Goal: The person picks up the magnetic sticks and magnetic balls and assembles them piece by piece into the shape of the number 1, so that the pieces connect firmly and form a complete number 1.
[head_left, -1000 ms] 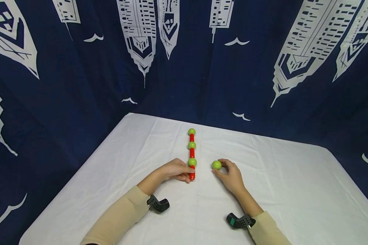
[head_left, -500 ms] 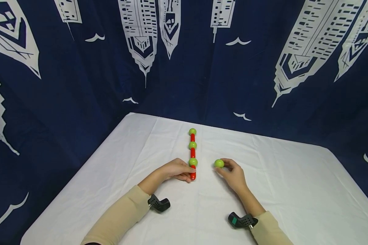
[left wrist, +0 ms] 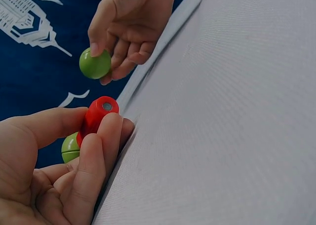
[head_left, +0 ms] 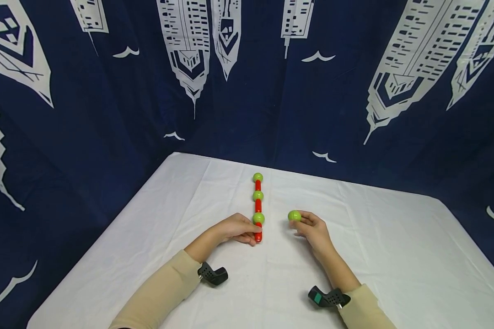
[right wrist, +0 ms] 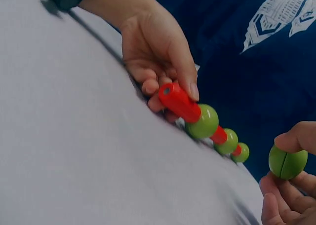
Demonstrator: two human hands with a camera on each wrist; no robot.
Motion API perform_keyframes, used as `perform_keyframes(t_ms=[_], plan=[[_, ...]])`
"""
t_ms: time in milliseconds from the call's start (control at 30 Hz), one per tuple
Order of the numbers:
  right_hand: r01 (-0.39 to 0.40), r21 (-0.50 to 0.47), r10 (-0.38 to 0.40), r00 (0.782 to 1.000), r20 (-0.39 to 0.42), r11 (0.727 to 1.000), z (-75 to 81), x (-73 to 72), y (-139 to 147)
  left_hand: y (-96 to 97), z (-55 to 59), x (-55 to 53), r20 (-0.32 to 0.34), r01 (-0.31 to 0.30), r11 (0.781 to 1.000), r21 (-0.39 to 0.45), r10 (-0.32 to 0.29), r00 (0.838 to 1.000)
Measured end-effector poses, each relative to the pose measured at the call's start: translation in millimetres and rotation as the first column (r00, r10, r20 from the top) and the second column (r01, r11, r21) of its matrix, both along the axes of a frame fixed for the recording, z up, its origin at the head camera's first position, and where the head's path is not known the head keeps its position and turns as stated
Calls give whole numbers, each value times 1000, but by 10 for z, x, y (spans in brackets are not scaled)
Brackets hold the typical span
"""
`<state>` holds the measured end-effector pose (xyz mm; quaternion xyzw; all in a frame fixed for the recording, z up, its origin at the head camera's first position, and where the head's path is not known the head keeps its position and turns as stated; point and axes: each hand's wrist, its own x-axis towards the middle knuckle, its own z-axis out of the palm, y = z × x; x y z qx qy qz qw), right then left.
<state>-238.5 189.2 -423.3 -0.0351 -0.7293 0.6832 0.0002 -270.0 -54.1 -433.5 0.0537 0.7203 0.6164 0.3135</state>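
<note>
A straight chain of green balls and red rods runs away from the person along the white cloth. My left hand pinches the nearest red rod between thumb and fingers. That rod's free end shows a small grey metal disc in the left wrist view. To the right of the chain, my right hand holds a loose green ball with thumb and fingertips. A seam line crosses this ball. A gap separates it from the chain.
A white cloth covers the table. Behind it hangs a dark blue curtain with white building and bird prints. A black wrist camera sits on the right forearm, another black camera on the left.
The right hand has shifted slightly right and away from the person with the green ball, turning it so that its seam now shows. The left hand and chain stay in place.
</note>
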Motion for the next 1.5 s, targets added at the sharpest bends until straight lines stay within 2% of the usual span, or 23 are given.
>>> perform_keyframes(t_ms=[100,267,500,667,900,1100,1233,1500], plan=[[-28,-84,30,999,22,996,34,25,-28,0,15,9,-2,-3,1000,-1,3,1000],[-76,-131,82,996,46,988,71,60,-78,2,33,8,0,-8,1000,-2,8,1000],[-143,-60,148,985,94,988,148,135,-196,-3,16,2,-9,-6,1000,-1,6,1000],[-192,-46,196,974,115,980,161,188,-279,-9,15,13,-21,2,1000,-2,-2,1000],[-331,-1,330,939,102,944,146,264,-355,-13,-15,0,-16,2,1000,23,-2,1000],[-378,72,369,923,108,923,125,314,-416,-16,6,8,-19,17,999,42,-17,1000],[-432,108,422,901,104,896,111,342,-444,-28,21,26,-23,24,998,50,-22,999],[-484,101,478,875,82,869,82,383,-474,-10,-23,3,-18,9,999,53,-8,1000]])
